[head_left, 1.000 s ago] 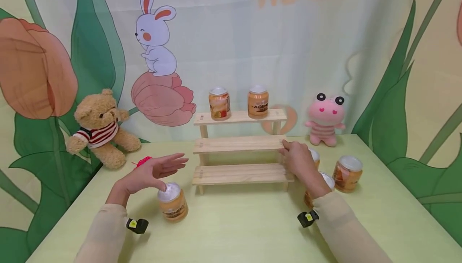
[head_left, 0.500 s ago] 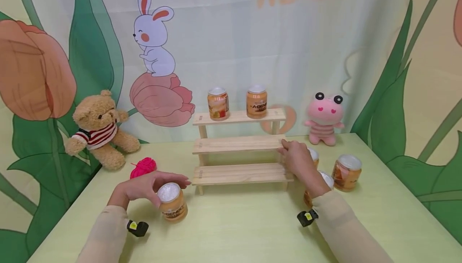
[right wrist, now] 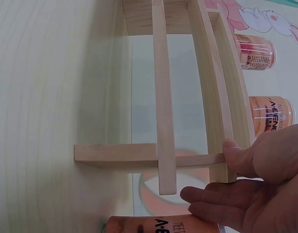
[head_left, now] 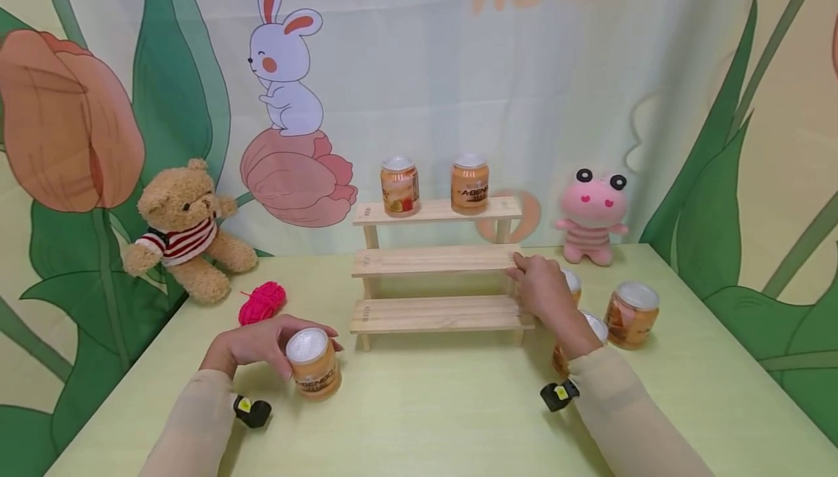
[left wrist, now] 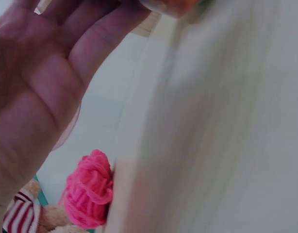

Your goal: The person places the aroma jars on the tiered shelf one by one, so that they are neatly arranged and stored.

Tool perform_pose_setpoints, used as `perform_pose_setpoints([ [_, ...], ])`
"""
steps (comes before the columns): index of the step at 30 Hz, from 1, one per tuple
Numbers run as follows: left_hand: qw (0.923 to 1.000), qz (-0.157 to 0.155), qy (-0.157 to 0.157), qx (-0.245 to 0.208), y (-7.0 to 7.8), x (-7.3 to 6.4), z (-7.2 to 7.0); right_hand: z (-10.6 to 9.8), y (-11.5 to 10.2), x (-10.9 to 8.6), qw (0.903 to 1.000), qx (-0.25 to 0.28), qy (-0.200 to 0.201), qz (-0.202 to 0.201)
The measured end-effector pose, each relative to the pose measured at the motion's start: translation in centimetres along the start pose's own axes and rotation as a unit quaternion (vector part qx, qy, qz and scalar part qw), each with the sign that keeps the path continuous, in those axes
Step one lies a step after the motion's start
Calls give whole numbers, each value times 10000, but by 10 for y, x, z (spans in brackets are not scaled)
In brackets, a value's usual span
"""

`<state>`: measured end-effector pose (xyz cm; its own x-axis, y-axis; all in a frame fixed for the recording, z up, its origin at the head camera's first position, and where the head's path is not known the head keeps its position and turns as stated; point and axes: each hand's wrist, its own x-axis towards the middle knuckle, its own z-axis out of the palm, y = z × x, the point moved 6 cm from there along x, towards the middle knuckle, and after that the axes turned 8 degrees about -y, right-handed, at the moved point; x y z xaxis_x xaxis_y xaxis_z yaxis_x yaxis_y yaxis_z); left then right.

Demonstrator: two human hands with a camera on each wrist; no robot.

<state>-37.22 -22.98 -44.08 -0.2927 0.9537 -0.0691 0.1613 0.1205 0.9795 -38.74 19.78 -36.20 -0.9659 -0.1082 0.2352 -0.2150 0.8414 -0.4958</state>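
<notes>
Your left grip pinches a jar by its sides, 8 o'clock of the wooden rack. Three loose jars sit on the tabletop, 4 o'clock. Your right grip pinches the middle step at its 3 o'clock end. Two jars on the top step, 12 o'clock.

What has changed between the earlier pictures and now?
The left hand has come down from above the silver-lidded jar and now holds it round the sides; the pink yarn ball, mostly hidden at first, is in plain view. The right hand stays on the middle shelf, and the two jars on the top shelf stand as before.
</notes>
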Motion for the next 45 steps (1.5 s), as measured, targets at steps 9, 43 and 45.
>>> perform_pose_setpoints([
  [9,9976,526,447,84,3,-11,-6,3,6,-1,9994,167,-187,226],
  [43,8931,-226,4490,160,97,43,-37,2,2,0,9999,32,-103,79],
  [45,8937,-208,4478,193,104,50,-38,1,3,0,9999,27,-100,59],
])
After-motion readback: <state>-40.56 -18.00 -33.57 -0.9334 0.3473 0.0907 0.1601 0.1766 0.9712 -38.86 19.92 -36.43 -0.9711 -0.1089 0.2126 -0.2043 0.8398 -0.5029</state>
